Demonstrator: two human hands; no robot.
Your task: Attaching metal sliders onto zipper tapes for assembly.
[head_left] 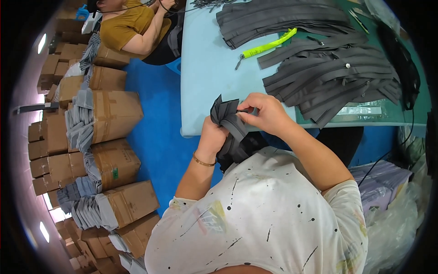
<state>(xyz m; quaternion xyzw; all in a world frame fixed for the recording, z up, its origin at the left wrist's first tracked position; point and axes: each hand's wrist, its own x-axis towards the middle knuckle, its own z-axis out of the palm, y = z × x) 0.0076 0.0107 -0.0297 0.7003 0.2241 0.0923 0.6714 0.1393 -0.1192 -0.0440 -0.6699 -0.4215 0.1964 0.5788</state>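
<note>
Dark grey zipper strips (236, 127) are bunched in my left hand (213, 138), their ends fanned upward and one part bent over toward me. The fingers of that hand are wrapped round the bunch, just off the near edge of the table. My right hand (263, 113) is closed in a pinch at the upper right of the bunch. A small dark piece shows between its thumb and forefinger, too small to tell if it is a slider or a strip end. Further up the table lie large piles of similar zipper strips (337, 75), some with small sliders on them.
The light blue table (205, 68) carries a neon yellow strip (269, 44) with a dark clip, beside another zipper pile (278, 18). Stacked cardboard boxes (114, 114) with grey pieces line the left. A person (137, 34) in a mustard top sits at the far left.
</note>
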